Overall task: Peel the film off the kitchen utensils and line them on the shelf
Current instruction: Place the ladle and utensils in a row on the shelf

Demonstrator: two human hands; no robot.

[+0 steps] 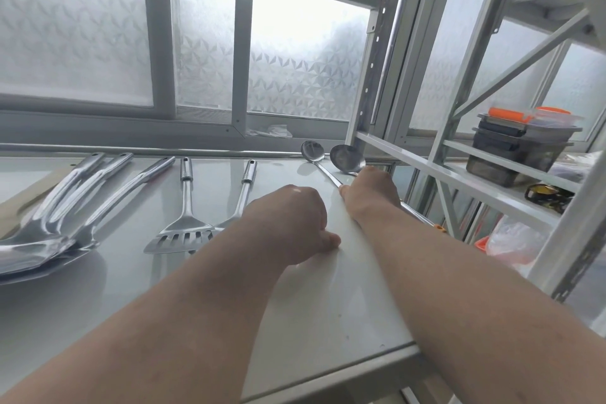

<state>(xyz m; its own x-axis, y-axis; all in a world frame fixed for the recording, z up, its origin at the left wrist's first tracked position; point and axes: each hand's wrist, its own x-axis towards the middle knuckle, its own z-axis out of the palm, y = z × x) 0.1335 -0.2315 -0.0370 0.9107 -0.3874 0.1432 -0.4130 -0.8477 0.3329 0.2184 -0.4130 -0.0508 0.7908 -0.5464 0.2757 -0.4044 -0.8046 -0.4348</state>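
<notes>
Steel utensils lie on the white shelf point(328, 305). Two ladles point(313, 151) point(347, 159) rest with their bowls at the back right. My right hand point(370, 193) curls over their long handles, which come out behind my wrist at the shelf's right edge. My left hand point(295, 216) rests on the shelf beside it with fingers curled under; I see nothing in it. A slotted turner point(183, 233) lies left of my left arm. A second turner point(247, 174) is partly hidden by that arm. A pile of several spatulas point(49, 239) sits far left.
A frosted window runs behind the shelf. Metal uprights point(370, 75) and a diagonal brace stand at the right. On the neighbouring rack are stacked dark containers point(518, 147) with orange lids, and a plastic bag point(511, 239) lies below. Crumpled film point(272, 130) lies on the sill.
</notes>
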